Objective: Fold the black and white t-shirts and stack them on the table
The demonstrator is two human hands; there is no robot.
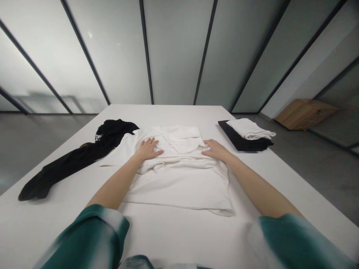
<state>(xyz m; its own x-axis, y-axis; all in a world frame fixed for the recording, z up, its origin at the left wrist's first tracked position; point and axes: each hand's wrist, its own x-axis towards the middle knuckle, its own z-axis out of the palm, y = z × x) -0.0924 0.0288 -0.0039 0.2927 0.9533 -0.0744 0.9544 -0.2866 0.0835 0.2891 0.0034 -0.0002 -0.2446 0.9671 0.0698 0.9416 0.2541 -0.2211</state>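
A white T-shirt (179,183) lies rumpled on the table in front of me, with several creases across its middle and its hem toward me. My left hand (147,150) rests on the shirt's left upper part, its fingers spread over the cloth. At the shirt's right upper edge is my right hand (215,150), touching the fabric with thumb and fingers apart. One sleeve of the shirt reaches out to the left, close to a crumpled black garment (81,157).
On the right of the white table (179,239), a folded white cloth (248,127) sits on folded black fabric (242,144). A wooden cabinet (304,114) stands on the floor at right. Frosted glass panels (176,48) rise behind the table's far edge.
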